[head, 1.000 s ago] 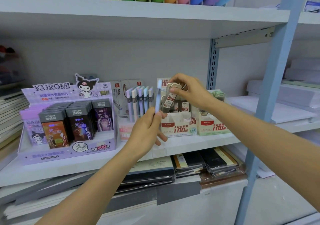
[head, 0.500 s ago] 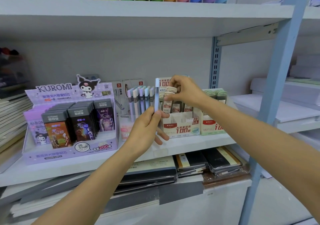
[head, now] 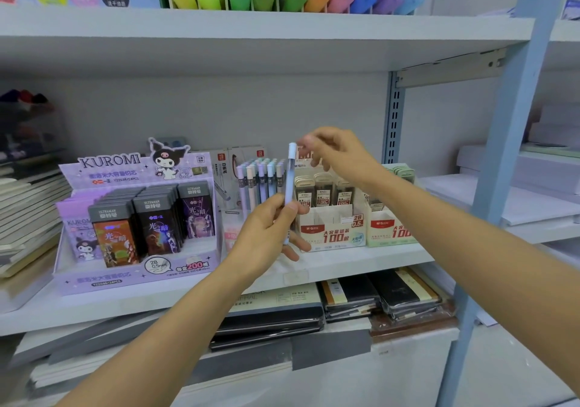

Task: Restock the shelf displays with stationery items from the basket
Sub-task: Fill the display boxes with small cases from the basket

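My left hand (head: 266, 230) grips a slim pale-blue lead tube (head: 290, 180) upright in front of the middle shelf. My right hand (head: 339, 155) hovers just right of the tube's cap, fingers loosely curled and blurred, with nothing visible in them. Behind the tube stands a white display box (head: 332, 232) with a row of beige-capped lead cases (head: 323, 190) in it. To its left a rack of pastel tubes (head: 260, 177) stands upright.
A purple Kuromi display (head: 135, 218) of dark lead boxes fills the shelf's left. A green display box (head: 389, 232) sits right of the white one. Notebooks (head: 351, 300) lie on the shelf below. A blue upright post (head: 514, 143) stands at right. No basket is in view.
My right hand set the beige-capped lead case down into the white box, let go, and rose to the tube's cap. My left hand kept the tube nearly still.
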Demonstrator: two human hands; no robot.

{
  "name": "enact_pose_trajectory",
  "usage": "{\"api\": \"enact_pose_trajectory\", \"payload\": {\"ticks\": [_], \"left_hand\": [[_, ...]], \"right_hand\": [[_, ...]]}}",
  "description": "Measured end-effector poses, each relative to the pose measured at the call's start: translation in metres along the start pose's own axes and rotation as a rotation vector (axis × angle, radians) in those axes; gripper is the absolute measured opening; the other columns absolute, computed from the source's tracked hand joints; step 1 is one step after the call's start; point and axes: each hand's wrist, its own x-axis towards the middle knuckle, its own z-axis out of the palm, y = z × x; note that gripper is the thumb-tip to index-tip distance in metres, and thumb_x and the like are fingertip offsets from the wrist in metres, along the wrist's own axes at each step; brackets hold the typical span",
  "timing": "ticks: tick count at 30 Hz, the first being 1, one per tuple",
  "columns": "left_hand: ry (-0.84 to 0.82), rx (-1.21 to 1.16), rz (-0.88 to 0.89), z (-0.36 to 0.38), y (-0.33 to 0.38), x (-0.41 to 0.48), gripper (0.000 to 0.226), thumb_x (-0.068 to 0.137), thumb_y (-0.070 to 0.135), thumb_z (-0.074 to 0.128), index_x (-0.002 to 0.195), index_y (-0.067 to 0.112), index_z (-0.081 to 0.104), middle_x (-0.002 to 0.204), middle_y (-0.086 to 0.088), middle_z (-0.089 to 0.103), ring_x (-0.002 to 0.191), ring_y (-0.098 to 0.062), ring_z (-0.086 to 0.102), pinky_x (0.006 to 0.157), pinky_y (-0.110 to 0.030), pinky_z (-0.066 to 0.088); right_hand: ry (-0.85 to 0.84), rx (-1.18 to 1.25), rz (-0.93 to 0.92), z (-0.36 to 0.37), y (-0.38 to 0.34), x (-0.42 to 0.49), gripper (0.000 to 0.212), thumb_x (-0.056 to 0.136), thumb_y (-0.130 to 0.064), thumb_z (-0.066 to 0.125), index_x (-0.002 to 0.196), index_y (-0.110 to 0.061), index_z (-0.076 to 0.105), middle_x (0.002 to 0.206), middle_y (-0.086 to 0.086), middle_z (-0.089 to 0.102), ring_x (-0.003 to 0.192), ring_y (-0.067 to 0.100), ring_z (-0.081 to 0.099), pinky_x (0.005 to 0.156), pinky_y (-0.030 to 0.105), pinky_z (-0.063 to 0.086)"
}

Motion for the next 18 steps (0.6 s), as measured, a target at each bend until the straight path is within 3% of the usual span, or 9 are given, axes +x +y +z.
{"api": "enact_pose_trajectory", "payload": {"ticks": [3, 6, 8, 10, 13, 15, 18], "left_hand": [[0.007, 0.004, 0.019, -0.002, 0.006, -0.003, 0.024, 0.103, 0.024, 0.041, 0.103, 0.007, 0.059, 0.109, -0.008, 0.068, 0.071, -0.029, 0.07, 0.057, -0.039, 0.057], [0.051, 0.038, 0.041, -0.005, 0.007, -0.008, 0.02, 0.101, 0.024, 0.048, 0.101, 0.01, 0.062, 0.098, -0.003, 0.069, 0.074, -0.026, 0.07, 0.053, -0.035, 0.056], [0.201, 0.256, 0.141, -0.013, 0.002, -0.012, 0.012, 0.098, 0.025, 0.054, 0.099, 0.019, 0.064, 0.092, 0.005, 0.067, 0.081, -0.017, 0.066, 0.062, -0.031, 0.052], [0.371, 0.607, 0.304, -0.028, -0.006, -0.017, 0.011, 0.094, 0.02, 0.058, 0.102, 0.019, 0.065, 0.098, 0.006, 0.064, 0.092, -0.013, 0.058, 0.077, -0.027, 0.044], [0.331, 1.007, 0.358, -0.046, -0.019, -0.024, 0.027, 0.089, 0.013, 0.06, 0.116, 0.011, 0.065, 0.115, -0.004, 0.065, 0.117, -0.025, 0.053, 0.098, -0.036, 0.032], [0.258, 1.1, 0.309, -0.049, -0.024, -0.028, 0.035, 0.089, 0.011, 0.059, 0.124, 0.01, 0.061, 0.122, -0.005, 0.062, 0.122, -0.025, 0.052, 0.11, -0.04, 0.024], [0.264, 1.031, 0.341, -0.045, -0.019, -0.032, 0.033, 0.089, 0.008, 0.058, 0.122, 0.012, 0.062, 0.115, -0.002, 0.063, 0.112, -0.023, 0.056, 0.11, -0.038, 0.022]], "right_hand": [[-0.113, 0.359, 0.025, -0.003, -0.018, -0.01, 0.027, 0.097, -0.023, 0.057, 0.12, -0.011, 0.062, 0.095, -0.002, 0.07, 0.071, 0.008, 0.06, 0.063, 0.02, 0.05], [-0.156, 0.337, 0.006, 0.002, -0.027, -0.016, 0.015, 0.094, -0.011, 0.06, 0.108, -0.007, 0.066, 0.082, -0.001, 0.069, 0.069, 0.008, 0.06, 0.064, 0.019, 0.05], [-0.059, 0.356, 0.022, 0.002, -0.031, -0.016, 0.016, 0.095, -0.007, 0.058, 0.107, 0.0, 0.063, 0.085, 0.008, 0.067, 0.069, 0.012, 0.059, 0.063, 0.02, 0.05], [0.052, 0.364, 0.046, 0.0, -0.032, -0.017, 0.017, 0.095, -0.007, 0.058, 0.107, 0.004, 0.061, 0.088, 0.016, 0.065, 0.071, 0.016, 0.06, 0.064, 0.022, 0.051], [0.127, 0.33, 0.077, -0.001, -0.03, -0.017, 0.019, 0.096, -0.009, 0.057, 0.107, 0.006, 0.06, 0.094, 0.024, 0.068, 0.074, 0.023, 0.063, 0.064, 0.023, 0.054], [0.142, 0.323, 0.09, 0.001, -0.032, -0.017, 0.02, 0.097, -0.01, 0.055, 0.108, 0.007, 0.058, 0.095, 0.024, 0.069, 0.075, 0.026, 0.065, 0.063, 0.024, 0.055], [0.2, 0.33, 0.079, 0.004, -0.036, -0.017, 0.02, 0.097, -0.012, 0.056, 0.107, 0.006, 0.056, 0.089, 0.02, 0.071, 0.071, 0.025, 0.067, 0.061, 0.026, 0.056]]}}
